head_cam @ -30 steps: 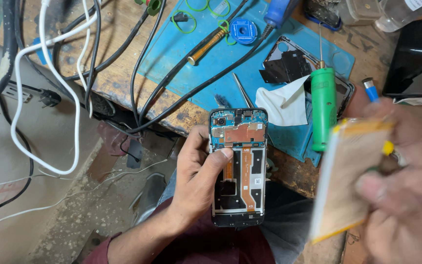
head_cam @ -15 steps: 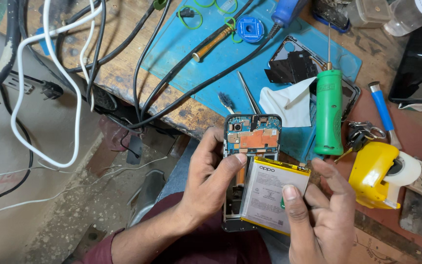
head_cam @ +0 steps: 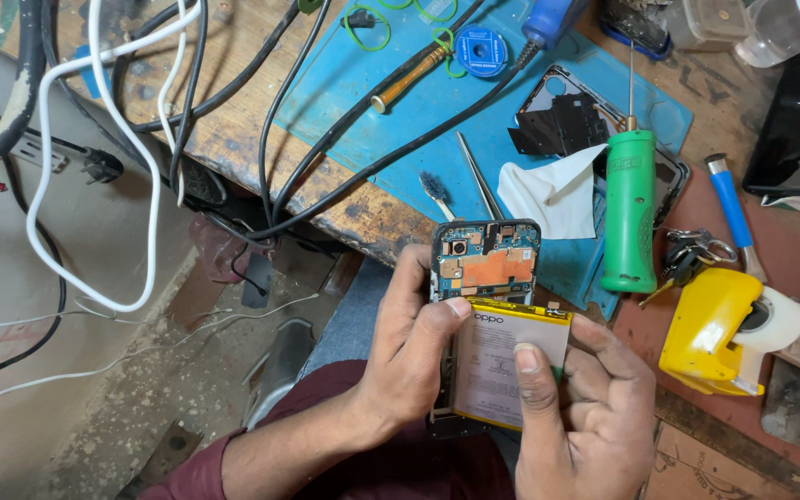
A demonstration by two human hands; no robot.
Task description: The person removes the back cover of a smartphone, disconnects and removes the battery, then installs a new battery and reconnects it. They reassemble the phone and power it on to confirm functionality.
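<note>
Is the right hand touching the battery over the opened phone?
Touching. The head view shows the right hand with its thumb pressed flat on the battery, which lies over the opened phone.

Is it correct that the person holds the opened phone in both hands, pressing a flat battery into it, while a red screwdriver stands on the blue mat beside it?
Not quite: the screwdriver has a green handle, not red, as the head view shows. The rest holds: the left hand and right hand hold the opened phone, pressing the flat battery into it, beside the blue mat.
</note>
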